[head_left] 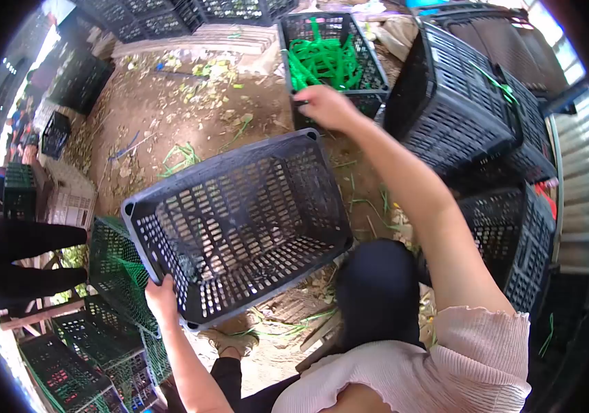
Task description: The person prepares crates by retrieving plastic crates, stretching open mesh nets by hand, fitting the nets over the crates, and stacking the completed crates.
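My left hand (161,301) grips the near left rim of an empty black plastic crate (239,206), which is tilted with its open side towards me. My right hand (323,107) is beyond the crate's far right corner, at the near left corner of another black crate (371,76). That crate holds a tangle of green straps (322,58). The fingers of my right hand are bent together, with a small dark bit at their tips that I cannot make out.
Black crates (446,103) are stacked on the right, and more crates (88,330) stand at the lower left beside green netting (150,344). Other crates (136,20) line the back. A person's dark-clothed legs (33,255) show at the left. Leaves and green strips litter the dirt floor (129,117).
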A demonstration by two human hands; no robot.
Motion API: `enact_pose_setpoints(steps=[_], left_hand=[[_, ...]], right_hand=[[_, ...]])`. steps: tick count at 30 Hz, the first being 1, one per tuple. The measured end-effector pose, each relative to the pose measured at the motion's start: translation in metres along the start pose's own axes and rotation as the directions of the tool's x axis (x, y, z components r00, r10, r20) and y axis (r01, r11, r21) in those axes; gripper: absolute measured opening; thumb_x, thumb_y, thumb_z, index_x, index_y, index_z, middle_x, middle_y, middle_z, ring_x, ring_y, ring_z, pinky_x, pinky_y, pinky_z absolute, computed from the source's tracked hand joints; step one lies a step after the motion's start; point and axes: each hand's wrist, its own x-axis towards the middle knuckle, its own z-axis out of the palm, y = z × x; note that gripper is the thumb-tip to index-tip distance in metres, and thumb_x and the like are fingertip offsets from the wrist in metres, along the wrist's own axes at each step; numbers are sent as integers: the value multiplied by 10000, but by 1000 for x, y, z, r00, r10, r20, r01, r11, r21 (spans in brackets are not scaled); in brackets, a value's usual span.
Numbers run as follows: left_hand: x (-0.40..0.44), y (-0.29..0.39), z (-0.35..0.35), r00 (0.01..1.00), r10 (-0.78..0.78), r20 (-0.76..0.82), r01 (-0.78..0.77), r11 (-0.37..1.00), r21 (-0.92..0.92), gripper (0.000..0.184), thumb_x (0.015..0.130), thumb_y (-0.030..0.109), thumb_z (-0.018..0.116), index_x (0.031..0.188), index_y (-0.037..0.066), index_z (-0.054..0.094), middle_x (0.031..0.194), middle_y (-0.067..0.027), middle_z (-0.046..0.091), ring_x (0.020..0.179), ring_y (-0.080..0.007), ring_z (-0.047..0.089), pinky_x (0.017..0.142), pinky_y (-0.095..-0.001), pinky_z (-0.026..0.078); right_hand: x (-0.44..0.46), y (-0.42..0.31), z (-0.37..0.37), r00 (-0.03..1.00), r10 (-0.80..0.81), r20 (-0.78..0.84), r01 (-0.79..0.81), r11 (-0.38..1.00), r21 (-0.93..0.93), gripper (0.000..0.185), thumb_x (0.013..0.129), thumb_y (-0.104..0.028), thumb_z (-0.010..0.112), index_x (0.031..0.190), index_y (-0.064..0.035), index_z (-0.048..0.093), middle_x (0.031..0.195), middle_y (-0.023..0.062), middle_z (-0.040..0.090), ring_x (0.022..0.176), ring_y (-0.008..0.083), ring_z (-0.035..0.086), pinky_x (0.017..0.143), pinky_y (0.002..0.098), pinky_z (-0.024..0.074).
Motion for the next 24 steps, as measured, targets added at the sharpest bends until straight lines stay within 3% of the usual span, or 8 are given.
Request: enact_pose_setpoints(steps=[2,7,9,12,15,18,19,24], left_hand=[[0,-12,3,1000,1,-8,-1,1000,6,299,707,123,547,946,-57,540,787,-166,607,719,-259,584,710,-337,424],[-37,-20,7,966,-258,34,256,966,42,313,729,68,537,1025,-34,527,795,-49,550,701,-117,494,677,-247,396],[-58,13,9,936,-352,-27,353,935,38,347,731,39,527,1073,-17,514,801,-23,525,695,-101,474,660,-233,390],[-74,17,10,908,-417,-30,414,906,-88,420,743,-1,497,1162,24,467,836,-5,527,654,-79,458,603,-217,384],[-86,20,12,874,-484,-32,481,873,-83,453,740,-17,469,1189,41,452,819,-15,535,552,-62,429,497,-200,365],[-104,35,8,926,-370,-79,378,913,156,456,709,3,475,1163,-29,444,836,-59,540,696,-131,495,689,-246,406],[-110,33,8,917,-394,-67,399,909,121,454,706,6,475,1156,-38,443,844,-62,539,725,-139,495,718,-251,397],[-147,-11,8,901,-429,-57,430,903,-6,383,713,29,476,1088,-50,477,809,-68,544,697,-136,497,681,-255,395]], right_hand=[[31,87,-4,969,226,-97,-232,971,-59,232,693,-129,585,920,-82,606,872,109,612,833,240,578,736,326,449],[112,150,21,961,264,-84,-277,915,-294,244,710,-175,555,924,-70,604,880,131,609,812,261,579,744,340,442],[140,175,54,953,247,174,-140,872,-470,248,713,-202,524,903,-70,612,898,141,604,831,280,570,749,349,442],[175,198,94,724,310,616,200,760,-618,277,737,-197,468,940,-75,613,972,147,586,914,304,545,791,357,436],[172,236,118,731,579,361,-432,802,-413,301,759,-197,444,977,-57,597,1036,161,560,948,294,537,813,346,424],[167,203,97,891,326,315,-172,886,-431,310,754,-229,512,1042,-134,575,995,130,586,845,219,580,758,323,444],[170,203,87,951,284,120,-214,889,-405,288,753,-221,533,1023,-133,581,945,109,606,772,194,597,716,318,456],[165,101,-15,973,72,-219,14,929,369,151,799,-97,505,930,-27,534,708,66,593,573,106,540,503,232,421]])
